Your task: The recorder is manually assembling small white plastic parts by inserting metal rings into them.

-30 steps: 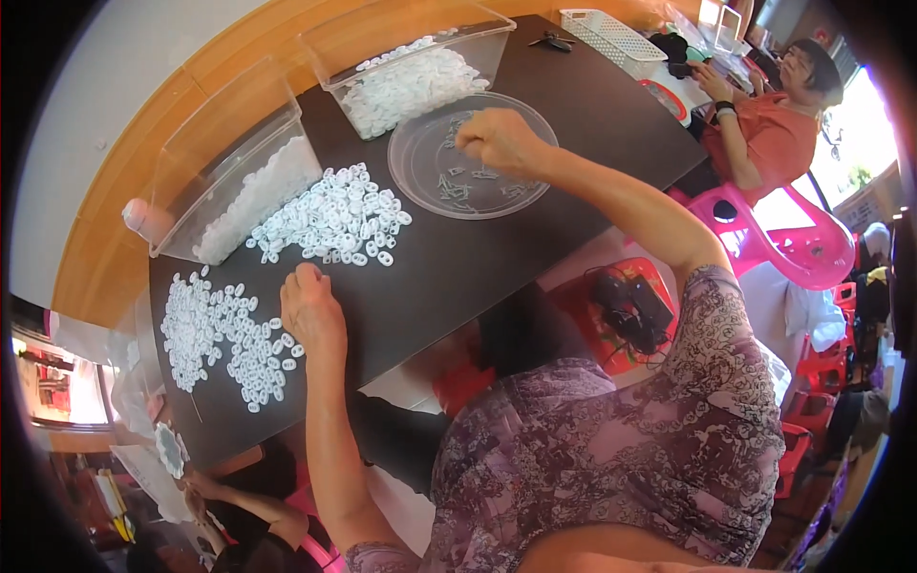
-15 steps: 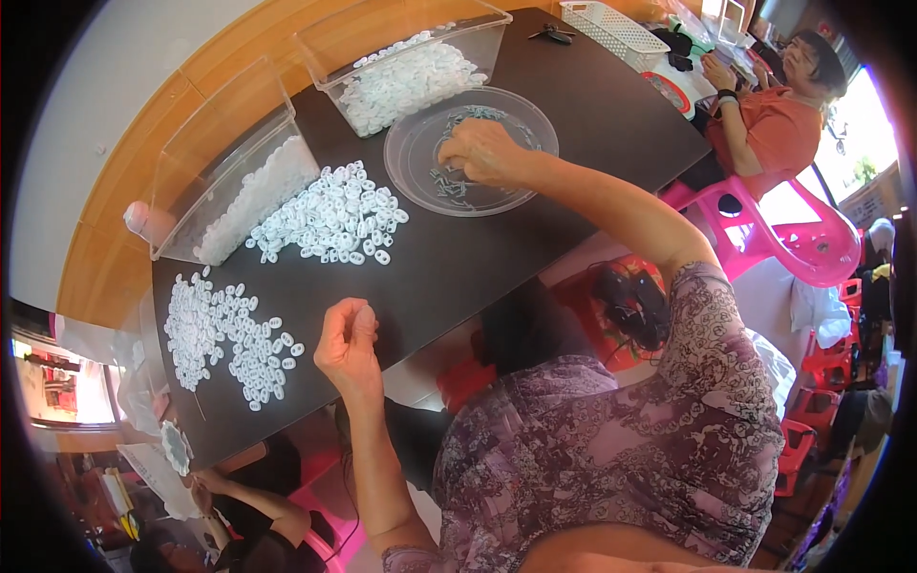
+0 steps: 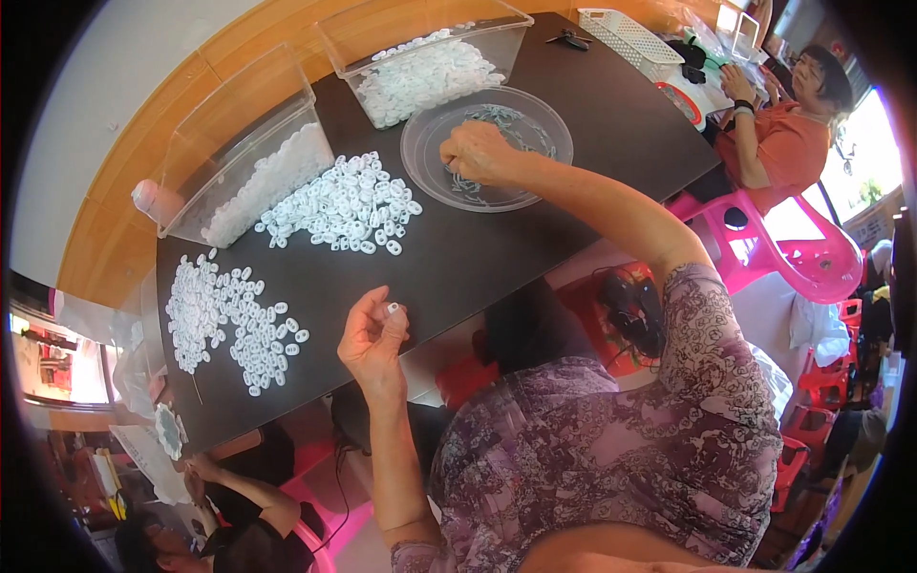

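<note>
My left hand [image 3: 377, 334] is raised over the table's near edge, fingers curled and thumb pressed in. A small white oval plastic piece [image 3: 393, 307] shows at its thumb tip. My right hand [image 3: 479, 153] reaches into a round, shallow clear tray [image 3: 420, 181], its fingers bunched together at the left side. Small thin grey pieces [image 3: 506, 116] lie scattered in that tray; what the fingertips pinch, if anything, is hidden. Between the hands and the bins spreads a heap of white oval pieces [image 3: 344, 205]. Another heap of oval pieces [image 3: 258, 339] lies at the table's left end.
Two clear plastic bins, one tipped toward the heap [image 3: 239, 134] and one farther back [image 3: 430, 81], hold white pieces. Keys [image 3: 570, 38] and a white basket [image 3: 630, 43] lie at the far side. One person [image 3: 783, 124] sits at right, another [image 3: 248, 506] at lower left.
My left hand has turned and shifted slightly right and up, and the white oval piece now shows at its thumb. My right hand stays in the tray. The whole view has shifted a little.
</note>
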Available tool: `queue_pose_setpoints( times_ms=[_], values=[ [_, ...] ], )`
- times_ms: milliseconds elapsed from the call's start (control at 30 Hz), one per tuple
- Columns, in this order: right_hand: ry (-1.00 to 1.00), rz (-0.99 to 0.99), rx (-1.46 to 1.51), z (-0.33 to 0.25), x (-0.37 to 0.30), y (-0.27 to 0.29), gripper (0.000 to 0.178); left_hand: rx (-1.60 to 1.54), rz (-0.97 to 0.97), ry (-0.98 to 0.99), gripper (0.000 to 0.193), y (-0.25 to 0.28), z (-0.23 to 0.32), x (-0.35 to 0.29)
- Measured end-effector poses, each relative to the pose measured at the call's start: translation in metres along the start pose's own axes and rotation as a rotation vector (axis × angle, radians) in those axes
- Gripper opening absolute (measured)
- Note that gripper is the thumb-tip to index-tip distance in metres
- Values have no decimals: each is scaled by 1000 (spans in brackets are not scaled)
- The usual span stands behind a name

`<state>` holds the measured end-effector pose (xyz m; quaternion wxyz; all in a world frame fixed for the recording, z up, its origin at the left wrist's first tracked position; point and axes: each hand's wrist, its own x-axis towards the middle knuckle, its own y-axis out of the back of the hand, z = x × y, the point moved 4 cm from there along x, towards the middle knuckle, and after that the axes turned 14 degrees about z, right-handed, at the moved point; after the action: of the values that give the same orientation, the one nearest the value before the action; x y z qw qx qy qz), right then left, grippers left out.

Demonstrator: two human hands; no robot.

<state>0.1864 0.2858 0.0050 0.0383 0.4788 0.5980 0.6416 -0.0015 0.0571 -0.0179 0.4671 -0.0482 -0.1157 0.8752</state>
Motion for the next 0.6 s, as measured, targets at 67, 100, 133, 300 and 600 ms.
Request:
queue_pose_setpoints(
  times_ms=[67, 100, 133, 300, 600],
  values=[
    [-24, -38, 13, -8, 0, 5, 7, 17, -16, 15, 24, 1, -5, 1],
    [-21, -39, 12, -8, 1, 7, 7, 15, -14, 14, 24, 1, -5, 1],
    [-17, -12, -2, -8, 2, 9, 7, 3, -6, 19, 24, 1, -5, 1],
    [53, 226, 39, -2, -7, 26, 9, -39, -23, 18, 22, 1, -5, -1],
    [-303, -57, 388, -2, -23, 37, 15, 2, -39, -10, 20, 3, -5, -2]
  ],
)
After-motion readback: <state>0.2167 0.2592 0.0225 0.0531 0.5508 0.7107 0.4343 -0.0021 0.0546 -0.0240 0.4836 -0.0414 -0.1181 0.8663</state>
